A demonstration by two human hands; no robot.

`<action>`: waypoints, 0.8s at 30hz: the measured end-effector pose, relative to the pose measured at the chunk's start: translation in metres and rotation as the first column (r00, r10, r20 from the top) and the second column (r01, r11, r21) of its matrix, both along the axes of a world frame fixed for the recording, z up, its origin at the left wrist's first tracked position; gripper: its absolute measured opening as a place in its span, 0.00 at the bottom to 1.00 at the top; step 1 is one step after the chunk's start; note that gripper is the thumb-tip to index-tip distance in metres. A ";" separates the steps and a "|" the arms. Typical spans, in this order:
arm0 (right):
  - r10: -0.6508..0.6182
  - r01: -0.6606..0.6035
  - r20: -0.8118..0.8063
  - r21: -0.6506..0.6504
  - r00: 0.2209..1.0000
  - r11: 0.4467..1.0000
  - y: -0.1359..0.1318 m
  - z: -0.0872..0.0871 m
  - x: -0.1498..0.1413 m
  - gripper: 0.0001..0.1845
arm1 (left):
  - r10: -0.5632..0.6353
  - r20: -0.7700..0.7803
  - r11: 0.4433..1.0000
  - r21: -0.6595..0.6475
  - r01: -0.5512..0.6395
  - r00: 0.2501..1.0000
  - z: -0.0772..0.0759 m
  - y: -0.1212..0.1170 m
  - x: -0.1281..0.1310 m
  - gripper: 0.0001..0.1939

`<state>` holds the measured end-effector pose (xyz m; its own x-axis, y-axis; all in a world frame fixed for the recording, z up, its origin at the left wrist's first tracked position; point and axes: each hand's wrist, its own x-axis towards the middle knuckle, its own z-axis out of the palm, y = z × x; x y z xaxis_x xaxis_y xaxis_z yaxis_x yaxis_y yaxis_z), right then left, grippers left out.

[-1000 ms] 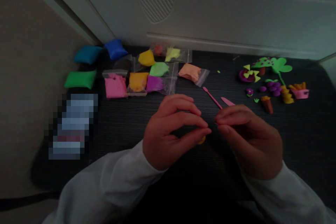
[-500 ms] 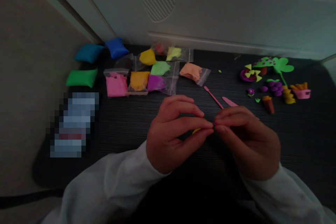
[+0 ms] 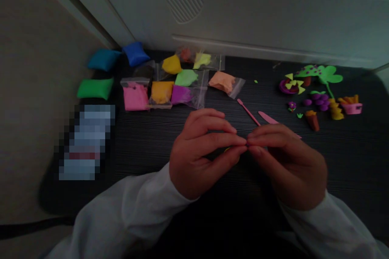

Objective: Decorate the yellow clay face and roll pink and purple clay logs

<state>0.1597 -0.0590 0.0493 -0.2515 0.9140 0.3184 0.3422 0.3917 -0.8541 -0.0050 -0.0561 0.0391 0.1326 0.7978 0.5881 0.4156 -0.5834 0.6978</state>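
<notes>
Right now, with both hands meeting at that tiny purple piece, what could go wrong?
The purple piece, small and mostly hidden where the left hand and right hand meet, might be squashed or dropped. The right hand also sits close to the pink stick and pink blade-shaped tool, so it could nudge them.

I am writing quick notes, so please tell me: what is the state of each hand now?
Left hand: nearly closed, at a tiny purple piece; whether it grips it cannot be told.
Right hand: closed, pinching that piece.
</notes>
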 end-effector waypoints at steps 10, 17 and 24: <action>0.005 -0.007 0.067 0.023 0.998 1.000 -0.001 0.001 0.001 0.14 | 0.000 0.054 1.000 -0.025 0.001 0.999 -0.003 -0.001 0.000 0.11; 0.028 -0.038 0.126 0.074 0.992 0.997 -0.004 0.002 0.001 0.17 | 0.016 0.122 0.997 -0.071 -0.008 0.992 -0.005 0.001 0.002 0.10; 0.060 -0.073 0.164 0.077 0.985 0.994 -0.007 0.005 0.000 0.20 | -0.003 0.200 0.992 -0.122 0.028 0.980 -0.005 0.001 0.001 0.09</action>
